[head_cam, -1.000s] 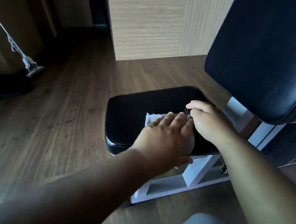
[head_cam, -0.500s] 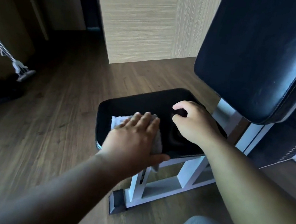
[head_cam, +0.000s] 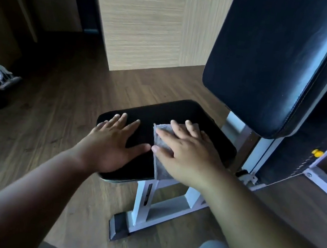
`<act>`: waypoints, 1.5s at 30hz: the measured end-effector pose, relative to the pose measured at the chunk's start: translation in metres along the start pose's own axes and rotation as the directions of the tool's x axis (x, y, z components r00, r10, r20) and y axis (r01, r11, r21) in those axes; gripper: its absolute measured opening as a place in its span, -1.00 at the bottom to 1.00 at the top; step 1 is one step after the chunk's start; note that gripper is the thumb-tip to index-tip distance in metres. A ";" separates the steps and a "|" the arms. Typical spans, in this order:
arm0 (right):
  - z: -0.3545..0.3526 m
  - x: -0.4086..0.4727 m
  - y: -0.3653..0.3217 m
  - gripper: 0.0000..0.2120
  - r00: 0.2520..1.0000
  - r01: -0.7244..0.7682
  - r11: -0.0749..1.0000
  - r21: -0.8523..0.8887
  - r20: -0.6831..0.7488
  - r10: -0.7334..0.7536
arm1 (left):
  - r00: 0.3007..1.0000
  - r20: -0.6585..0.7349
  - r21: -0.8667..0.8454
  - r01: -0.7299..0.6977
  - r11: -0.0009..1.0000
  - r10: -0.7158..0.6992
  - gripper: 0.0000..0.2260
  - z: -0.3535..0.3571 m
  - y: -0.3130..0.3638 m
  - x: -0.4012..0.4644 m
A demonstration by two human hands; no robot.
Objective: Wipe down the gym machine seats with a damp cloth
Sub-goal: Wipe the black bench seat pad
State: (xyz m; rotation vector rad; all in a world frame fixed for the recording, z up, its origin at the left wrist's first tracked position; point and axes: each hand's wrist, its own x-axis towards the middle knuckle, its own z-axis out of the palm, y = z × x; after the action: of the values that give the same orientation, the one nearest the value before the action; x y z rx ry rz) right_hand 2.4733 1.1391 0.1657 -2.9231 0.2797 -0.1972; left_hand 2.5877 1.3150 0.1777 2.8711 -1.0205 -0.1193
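no readable text, labels or numbers, machine frame [head_cam: 263, 149] perhaps too blurred

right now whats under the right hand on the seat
A grey cloth lies flat under the right hand, pressed onto the black seat by straight fingers. The cloth's near corner hangs over the seat's front edge. The hand covers most of the cloth, so the rest is hidden.

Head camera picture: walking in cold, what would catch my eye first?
Two bare hands pressed flat on a black padded seat at centre: the left hand on the bare pad, the right hand on a grey cloth spread over the seat's right part. A big black backrest looms at upper right.
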 end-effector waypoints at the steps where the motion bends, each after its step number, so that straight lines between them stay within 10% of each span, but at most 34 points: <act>1: -0.002 0.004 0.009 -0.45 1.000 -0.001 1.000 0.008 0.015 0.001 | 1.000 0.000 -0.021 -0.020 1.000 0.020 -0.08 0.004 -0.002 -0.001; 8: -0.012 0.031 0.032 -0.37 0.972 -0.194 0.976 -0.099 0.113 0.204 | 0.997 -0.076 -0.103 -0.038 0.994 0.030 -0.01 0.004 -0.002 -0.004; 13: -0.011 -0.012 0.024 -0.34 0.989 0.103 0.991 -0.079 0.112 -0.094 | 0.995 -0.092 -0.122 -0.042 0.992 0.031 -0.06 0.005 -0.001 -0.007; 19: -0.026 0.045 0.061 -0.43 0.948 -0.214 0.964 -0.159 0.203 0.244 | 0.996 -0.085 -0.140 -0.035 0.989 0.024 -0.09 0.003 -0.002 -0.007; 26: -0.012 -0.001 0.028 -0.33 0.982 0.132 0.982 -0.135 0.149 -0.112 | 0.995 -0.092 -0.133 -0.046 0.990 0.034 -0.09 0.004 -0.001 -0.009; 35: -0.017 0.128 0.047 -0.40 0.907 -0.331 0.931 -0.156 0.220 0.359 | 0.996 -0.081 -0.115 -0.052 0.992 0.043 -0.08 0.004 -0.001 -0.006; 42: -0.002 0.073 0.014 -0.50 0.974 0.114 0.992 -0.055 0.204 -0.100 | 0.990 -0.123 -0.094 -0.078 0.993 0.066 -0.08 0.006 -0.003 -0.009; 45: -0.011 0.071 0.050 -0.52 0.978 -0.003 0.997 -0.074 0.206 0.018 | 0.991 -0.109 -0.075 -0.086 0.993 0.078 -0.08 0.009 -0.003 -0.007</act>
State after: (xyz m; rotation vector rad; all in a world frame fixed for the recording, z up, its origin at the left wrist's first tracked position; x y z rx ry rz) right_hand 2.5325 1.0752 0.1737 -2.9820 0.2744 0.1217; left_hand 2.5836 1.3214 0.1691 2.7273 -1.0855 -0.0014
